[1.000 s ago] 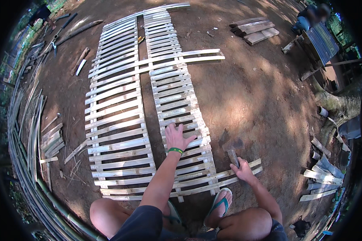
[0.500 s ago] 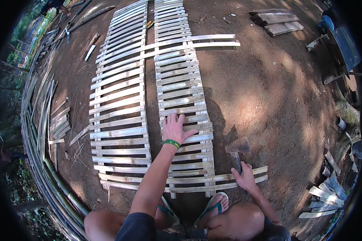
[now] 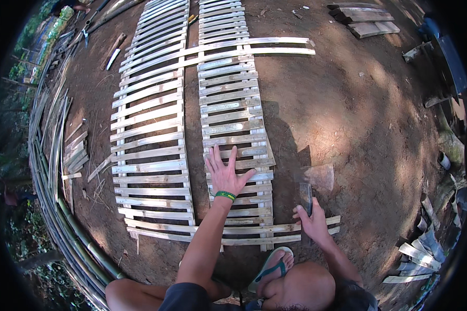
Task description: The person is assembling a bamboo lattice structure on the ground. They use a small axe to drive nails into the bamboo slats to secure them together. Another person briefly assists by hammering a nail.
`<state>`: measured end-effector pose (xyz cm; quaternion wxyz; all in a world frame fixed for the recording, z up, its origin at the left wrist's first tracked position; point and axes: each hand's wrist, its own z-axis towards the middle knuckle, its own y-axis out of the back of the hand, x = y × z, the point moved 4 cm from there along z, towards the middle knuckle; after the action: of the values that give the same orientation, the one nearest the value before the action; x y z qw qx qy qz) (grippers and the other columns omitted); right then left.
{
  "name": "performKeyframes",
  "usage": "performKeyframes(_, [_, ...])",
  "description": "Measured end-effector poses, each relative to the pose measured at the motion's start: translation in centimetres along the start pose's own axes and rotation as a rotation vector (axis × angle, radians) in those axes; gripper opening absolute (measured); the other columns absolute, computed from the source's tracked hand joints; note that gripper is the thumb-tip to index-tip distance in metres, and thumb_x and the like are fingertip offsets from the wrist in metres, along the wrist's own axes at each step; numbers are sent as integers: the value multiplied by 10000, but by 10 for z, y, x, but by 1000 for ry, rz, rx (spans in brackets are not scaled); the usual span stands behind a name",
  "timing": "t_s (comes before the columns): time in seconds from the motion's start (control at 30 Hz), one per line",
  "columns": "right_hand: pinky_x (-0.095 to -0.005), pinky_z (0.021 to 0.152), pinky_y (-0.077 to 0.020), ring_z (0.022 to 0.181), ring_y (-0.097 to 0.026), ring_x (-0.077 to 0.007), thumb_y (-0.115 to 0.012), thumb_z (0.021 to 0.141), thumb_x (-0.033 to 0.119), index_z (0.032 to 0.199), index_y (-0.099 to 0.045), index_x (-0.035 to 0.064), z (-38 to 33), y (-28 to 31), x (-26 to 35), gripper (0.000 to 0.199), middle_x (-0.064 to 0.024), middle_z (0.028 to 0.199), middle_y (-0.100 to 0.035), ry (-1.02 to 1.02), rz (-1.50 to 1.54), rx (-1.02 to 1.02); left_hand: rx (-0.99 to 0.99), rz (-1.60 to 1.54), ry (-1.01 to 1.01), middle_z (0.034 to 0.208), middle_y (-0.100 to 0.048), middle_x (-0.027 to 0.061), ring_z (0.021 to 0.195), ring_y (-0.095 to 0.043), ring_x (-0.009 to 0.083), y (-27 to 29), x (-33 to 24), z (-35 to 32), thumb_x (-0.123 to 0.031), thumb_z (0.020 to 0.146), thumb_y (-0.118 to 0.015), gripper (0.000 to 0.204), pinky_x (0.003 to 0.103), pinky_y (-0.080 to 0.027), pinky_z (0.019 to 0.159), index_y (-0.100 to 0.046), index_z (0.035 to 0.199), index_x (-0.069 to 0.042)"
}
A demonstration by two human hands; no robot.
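Note:
With fingers spread, my left hand (image 3: 224, 175) presses flat on the slats of the right-hand bamboo panel (image 3: 232, 127), near its close end. My right hand (image 3: 316, 224) is wrapped round the handle of a hatchet (image 3: 319, 177), just right of that panel. The broad, rusty-looking head is slightly blurred and points away from me. A second slatted panel (image 3: 155, 167) lies parallel on the left. Two pale bamboo strips (image 3: 163, 226) run across both panels at the near end, passing by my right hand. Another pair of strips (image 3: 280, 51) crosses them farther off.
Long bamboo poles (image 3: 88, 246) line the left side, beside a small pile of short slats (image 3: 76, 154). Wooden boards (image 3: 366, 20) are stacked at the far right. Split bamboo pieces (image 3: 420, 254) lie at the near right. My sandalled foot (image 3: 274, 267) is close to the near strips.
My left fingers have spread wider on the slats. The hatchet has turned in my right hand, its head swinging slightly right. My left foot has drawn back toward me.

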<state>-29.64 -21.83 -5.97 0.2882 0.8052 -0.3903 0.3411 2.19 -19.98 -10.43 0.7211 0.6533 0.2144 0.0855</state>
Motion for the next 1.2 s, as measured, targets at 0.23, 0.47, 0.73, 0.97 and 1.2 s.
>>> performKeyframes(0.23, [-344,562,-535,584,-627,-139,-609,1070,395,1199,-589,8,121,-12,168,409,-51,737,-629,-20,-279,131,722,28,78,1725,128,309,1598,105,503,17,6,21,-897,579,-763,1593,728,-10,1228,24,1696,-78])
performKeyframes(0.47, [-499,707,-551,750,-724,-375,-577,1071,383,1164,-579,-27,186,-40,271,420,-202,750,-691,253,-496,-18,969,3,70,1699,222,322,1572,195,524,6,18,29,-715,519,-934,1717,750,47,1201,190,1667,-106])
performKeyframes(0.73, [-551,752,-526,833,-733,-445,-596,1059,335,1209,-539,-35,179,-43,271,403,-272,792,-693,164,-616,127,969,-60,93,1701,241,304,1568,214,521,6,26,27,-688,525,-949,1702,762,59,1190,173,1674,-125])
performKeyframes(0.97, [-618,765,-551,836,-688,-571,-571,1065,296,1283,-467,15,161,-54,178,371,-332,818,-692,163,-905,62,994,-75,78,1706,238,293,1575,201,512,3,15,26,-665,526,-961,1692,750,43,1203,162,1679,-142])
performKeyframes(1.2, [-573,779,-548,838,-705,-533,-582,1058,305,1192,-546,-10,159,-77,290,345,-313,799,-691,296,-554,-28,991,-66,97,1707,232,295,1574,204,512,4,24,25,-676,535,-951,1682,757,51,1198,155,1680,-134])
